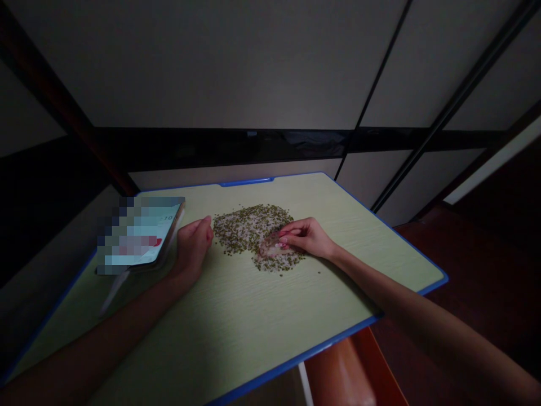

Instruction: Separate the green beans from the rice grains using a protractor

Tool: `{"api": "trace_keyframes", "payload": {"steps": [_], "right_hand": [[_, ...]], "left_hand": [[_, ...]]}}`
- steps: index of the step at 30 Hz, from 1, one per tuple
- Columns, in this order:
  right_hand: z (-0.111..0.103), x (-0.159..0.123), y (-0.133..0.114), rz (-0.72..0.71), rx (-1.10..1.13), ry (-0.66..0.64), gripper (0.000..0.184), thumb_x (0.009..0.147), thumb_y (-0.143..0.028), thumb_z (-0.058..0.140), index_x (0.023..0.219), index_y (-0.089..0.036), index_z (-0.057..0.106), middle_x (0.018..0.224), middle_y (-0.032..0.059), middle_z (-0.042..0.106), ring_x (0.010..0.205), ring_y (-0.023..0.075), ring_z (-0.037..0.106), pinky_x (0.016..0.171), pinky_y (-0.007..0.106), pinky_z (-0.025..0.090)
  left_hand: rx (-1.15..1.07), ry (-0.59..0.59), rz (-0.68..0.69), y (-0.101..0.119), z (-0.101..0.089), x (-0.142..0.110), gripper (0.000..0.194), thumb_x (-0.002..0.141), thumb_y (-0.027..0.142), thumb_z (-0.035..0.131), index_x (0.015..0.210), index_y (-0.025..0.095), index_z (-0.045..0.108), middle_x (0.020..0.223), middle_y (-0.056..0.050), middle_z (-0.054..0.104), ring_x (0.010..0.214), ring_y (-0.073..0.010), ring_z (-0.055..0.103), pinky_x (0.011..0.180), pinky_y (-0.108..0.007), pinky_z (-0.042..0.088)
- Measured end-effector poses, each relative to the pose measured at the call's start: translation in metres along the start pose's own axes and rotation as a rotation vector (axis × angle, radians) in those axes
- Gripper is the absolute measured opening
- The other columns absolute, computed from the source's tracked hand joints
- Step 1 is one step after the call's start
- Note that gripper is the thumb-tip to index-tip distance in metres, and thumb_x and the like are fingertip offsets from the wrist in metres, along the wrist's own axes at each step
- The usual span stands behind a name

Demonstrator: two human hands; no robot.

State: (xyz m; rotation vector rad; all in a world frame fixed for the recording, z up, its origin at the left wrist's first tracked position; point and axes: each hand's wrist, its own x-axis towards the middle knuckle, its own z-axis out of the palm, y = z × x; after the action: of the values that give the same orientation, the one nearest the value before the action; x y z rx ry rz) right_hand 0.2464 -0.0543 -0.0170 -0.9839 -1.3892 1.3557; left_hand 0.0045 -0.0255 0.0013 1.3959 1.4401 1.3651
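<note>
A loose pile of small green beans mixed with whitish grains [240,225] is spread on a pale green tabletop with a blue rim [253,327]. At the pile's right side, my right hand [308,235] is closed in a pinch, its fingertips low over the grains. Beside those fingertips is a blurred, pinkish patch; I cannot make out what the fingers hold. My left hand [193,245] is a closed fist at the pile's left edge, its thumb side towards the grains. Whatever may be inside that fist is hidden.
Left of my left hand, a phone or tablet with a lit, partly blurred screen [147,234] leans on the table, a white strip trailing below it. Pale cabinet panels [228,67] rise behind the table. An orange-red object [342,372] shows under the front edge.
</note>
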Motion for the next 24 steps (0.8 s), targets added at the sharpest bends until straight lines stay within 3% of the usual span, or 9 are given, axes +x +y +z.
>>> {"api": "trace_keyframes", "payload": {"steps": [14, 17, 20, 24], "right_hand": [[0.031, -0.001, -0.012, -0.072, -0.022, -0.091, 0.02, 0.059, -0.03, 0.076, 0.073, -0.016, 0.073, 0.063, 0.0011, 0.071, 0.053, 0.0103, 0.061, 0.053, 0.022, 0.051], [0.016, -0.003, -0.024, -0.126, -0.013, -0.005, 0.016, 0.061, -0.024, 0.075, 0.075, -0.017, 0.073, 0.066, 0.0011, 0.071, 0.055, 0.01, 0.061, 0.057, 0.024, 0.051], [-0.013, -0.008, -0.032, -0.148, -0.078, 0.088, 0.014, 0.062, -0.024, 0.074, 0.075, -0.018, 0.073, 0.064, 0.0006, 0.07, 0.052, 0.0093, 0.059, 0.056, 0.024, 0.05], [-0.051, -0.018, -0.026, -0.13, -0.18, 0.295, 0.018, 0.06, -0.03, 0.076, 0.073, -0.017, 0.072, 0.063, 0.0008, 0.068, 0.051, 0.01, 0.057, 0.055, 0.026, 0.048]], "left_hand": [[0.021, -0.003, -0.003, 0.003, 0.0, -0.002, 0.036, 0.074, 0.034, 0.048, 0.042, 0.022, 0.036, 0.037, 0.005, 0.032, 0.039, -0.0103, 0.027, 0.042, -0.027, 0.02], [0.017, -0.008, -0.004, 0.004, 0.0, -0.003, 0.036, 0.074, 0.033, 0.047, 0.042, 0.022, 0.036, 0.037, 0.005, 0.032, 0.039, -0.0103, 0.027, 0.043, -0.027, 0.02], [0.014, -0.014, -0.005, 0.005, 0.0, -0.003, 0.036, 0.074, 0.033, 0.048, 0.042, 0.022, 0.035, 0.038, 0.005, 0.033, 0.04, -0.0104, 0.028, 0.043, -0.027, 0.021], [0.021, -0.015, -0.005, 0.004, 0.0, -0.001, 0.036, 0.074, 0.033, 0.048, 0.042, 0.022, 0.036, 0.037, 0.006, 0.032, 0.039, -0.0101, 0.028, 0.043, -0.027, 0.021]]}}
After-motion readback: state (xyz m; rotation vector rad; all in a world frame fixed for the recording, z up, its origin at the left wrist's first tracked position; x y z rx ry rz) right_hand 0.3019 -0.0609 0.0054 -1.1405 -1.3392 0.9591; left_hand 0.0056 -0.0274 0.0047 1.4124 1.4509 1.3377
